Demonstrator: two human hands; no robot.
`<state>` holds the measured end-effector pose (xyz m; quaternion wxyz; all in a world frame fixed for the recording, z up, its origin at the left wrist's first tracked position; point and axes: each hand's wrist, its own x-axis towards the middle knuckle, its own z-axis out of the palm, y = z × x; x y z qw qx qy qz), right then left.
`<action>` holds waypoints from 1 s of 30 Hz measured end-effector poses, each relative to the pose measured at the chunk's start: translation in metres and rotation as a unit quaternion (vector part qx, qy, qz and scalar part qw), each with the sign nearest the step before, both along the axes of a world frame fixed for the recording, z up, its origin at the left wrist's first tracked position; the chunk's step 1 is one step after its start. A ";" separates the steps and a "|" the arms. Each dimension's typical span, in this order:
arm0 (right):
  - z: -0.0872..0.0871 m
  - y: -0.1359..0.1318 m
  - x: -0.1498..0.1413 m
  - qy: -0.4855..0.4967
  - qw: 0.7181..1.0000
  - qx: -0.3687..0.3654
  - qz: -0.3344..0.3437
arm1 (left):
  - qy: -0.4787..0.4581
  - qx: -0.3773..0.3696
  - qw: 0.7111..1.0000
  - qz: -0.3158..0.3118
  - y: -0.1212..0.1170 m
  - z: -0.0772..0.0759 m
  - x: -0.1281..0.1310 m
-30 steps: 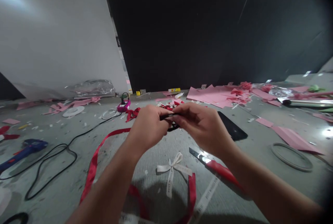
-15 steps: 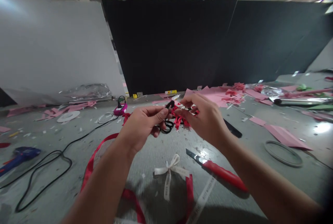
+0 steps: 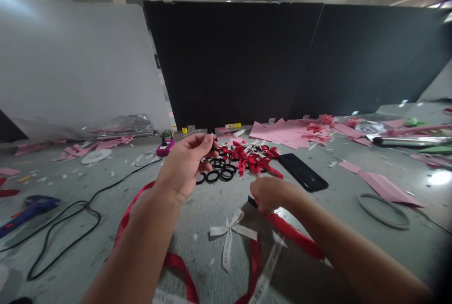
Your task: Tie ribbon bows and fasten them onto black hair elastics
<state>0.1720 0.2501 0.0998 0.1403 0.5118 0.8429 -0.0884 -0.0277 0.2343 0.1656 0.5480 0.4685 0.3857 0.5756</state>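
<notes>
My left hand (image 3: 185, 163) is raised over the floor and pinches a small black piece (image 3: 213, 135) between thumb and fingers. My right hand (image 3: 270, 194) is down on the floor, fingers curled over the blade end of a red-handled utility knife (image 3: 294, 236). A white ribbon bow (image 3: 231, 228) lies just left of that hand. Beyond both hands lie several black hair ties (image 3: 216, 175) and a heap of red ribbon bows (image 3: 251, 157). A long red ribbon (image 3: 132, 210) loops under my left arm.
A black phone (image 3: 302, 171) lies right of the bows. Pink paper sheets (image 3: 289, 132) and scraps spread at the back. A black cable (image 3: 70, 221) and a blue glue gun (image 3: 26, 208) lie left. A grey ring (image 3: 383, 210) rests on the right.
My right hand left the black piece and dropped onto the knife. My left hand kept the piece and stayed raised. The hair ties and bows behind came into view.
</notes>
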 end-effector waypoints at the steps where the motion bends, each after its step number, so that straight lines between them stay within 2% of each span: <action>1: 0.000 0.000 0.000 0.002 1.000 0.005 0.001 | -0.005 0.000 1.000 0.000 0.000 0.000 0.000; 7: 0.001 -0.001 0.005 0.031 1.000 0.001 -0.007 | -0.032 -0.011 0.999 -0.010 0.001 0.001 -0.002; 9: 0.007 0.001 0.012 0.066 0.998 0.010 0.002 | -0.040 -0.014 0.999 -0.025 0.001 0.001 -0.003; 12: 0.027 0.004 0.023 0.132 0.990 0.054 0.008 | -0.057 -0.018 0.997 -0.051 -0.001 0.002 -0.005; 14: 0.042 0.001 0.028 0.206 0.971 0.120 -0.005 | -0.071 -0.021 0.995 -0.067 -0.003 0.003 -0.005; 17: 0.060 -0.010 0.026 0.324 0.917 0.234 -0.007 | -0.082 -0.026 0.993 -0.084 -0.007 0.005 -0.003; 20: 0.070 -0.027 0.015 0.399 0.863 0.305 0.052 | -0.087 -0.040 0.991 -0.095 -0.012 0.006 0.003; 22: 0.073 -0.037 0.008 0.416 0.841 0.329 0.104 | -0.091 -0.045 0.989 -0.107 -0.015 0.007 0.007; 25: 0.074 -0.045 0.003 0.416 0.830 0.340 0.147 | -0.104 -0.041 0.987 -0.116 -0.019 0.008 0.012; 30: 0.073 -0.045 0.003 0.399 0.830 0.352 0.170 | -0.143 -0.040 0.984 -0.100 -0.022 0.009 0.014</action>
